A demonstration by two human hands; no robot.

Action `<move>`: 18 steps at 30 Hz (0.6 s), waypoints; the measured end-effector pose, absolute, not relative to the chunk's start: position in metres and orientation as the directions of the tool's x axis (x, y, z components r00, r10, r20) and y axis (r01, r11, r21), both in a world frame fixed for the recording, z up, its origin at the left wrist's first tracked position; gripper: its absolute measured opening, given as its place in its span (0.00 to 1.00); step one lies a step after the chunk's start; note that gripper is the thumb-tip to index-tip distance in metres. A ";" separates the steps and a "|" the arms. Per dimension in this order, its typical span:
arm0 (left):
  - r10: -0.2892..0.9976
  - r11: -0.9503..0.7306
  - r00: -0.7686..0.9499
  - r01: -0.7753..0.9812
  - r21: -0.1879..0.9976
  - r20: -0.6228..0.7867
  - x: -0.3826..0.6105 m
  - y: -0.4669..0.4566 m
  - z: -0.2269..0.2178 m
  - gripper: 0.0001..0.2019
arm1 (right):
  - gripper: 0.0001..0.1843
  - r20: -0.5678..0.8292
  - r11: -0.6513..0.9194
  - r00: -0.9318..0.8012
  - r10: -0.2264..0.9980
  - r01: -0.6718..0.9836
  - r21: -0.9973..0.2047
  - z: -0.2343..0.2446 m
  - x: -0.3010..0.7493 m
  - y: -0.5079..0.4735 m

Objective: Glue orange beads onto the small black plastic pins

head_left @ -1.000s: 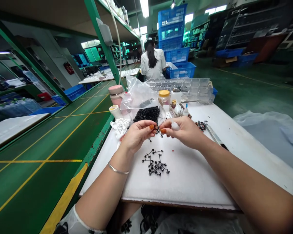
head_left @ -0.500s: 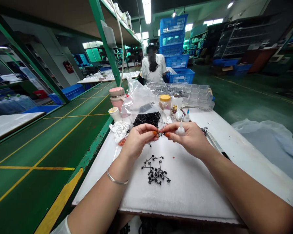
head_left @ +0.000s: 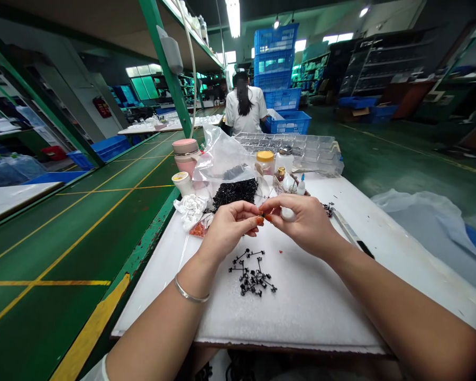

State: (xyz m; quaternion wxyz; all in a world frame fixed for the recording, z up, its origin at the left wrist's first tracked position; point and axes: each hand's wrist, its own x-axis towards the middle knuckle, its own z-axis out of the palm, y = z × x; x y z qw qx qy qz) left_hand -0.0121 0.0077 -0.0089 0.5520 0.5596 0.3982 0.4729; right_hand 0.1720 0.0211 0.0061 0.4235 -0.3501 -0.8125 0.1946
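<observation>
Part (head_left: pixel 263 215), small and black, is held above the white table (head_left: pixel 313 301), between the fingertips of both hands. Its long axis and pointing direction cannot be read, most of it being covered by fingers. By the left hand (head_left: pixel 229 227) it is gripped in a closed thumb-and-forefinger pinch, the other fingers curled. By the right hand (head_left: pixel 307 222) it is pinched from the opposite side, the palm arched. A white bottle (head_left: pixel 289 215) is seen within that arch; whether it is gripped cannot be told.

Loose black parts (head_left: pixel 255 284) are scattered on the table, nearer the body than the hands; straight thin shafts with thicker ends are noted. At the far edge, one shaft is laid nearly left to right, another slanted, its far end rightward. Nearer ones are overlapped, axes mixed.
</observation>
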 end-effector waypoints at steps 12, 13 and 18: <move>0.970 -0.001 0.240 -0.101 0.995 0.025 -0.019 0.011 -0.011 0.12 | 0.04 0.592 0.664 -0.306 0.746 0.421 -0.618 0.012 0.177 0.020; 0.972 0.009 0.233 -0.107 0.994 0.017 -0.019 0.011 -0.011 0.12 | 0.04 0.596 0.655 -0.285 0.751 0.434 -0.618 0.012 0.178 0.020; 0.979 0.044 0.202 -0.156 0.987 -0.012 -0.016 0.008 -0.006 0.12 | 0.04 0.603 0.634 -0.242 0.760 0.483 -0.604 0.014 0.183 0.022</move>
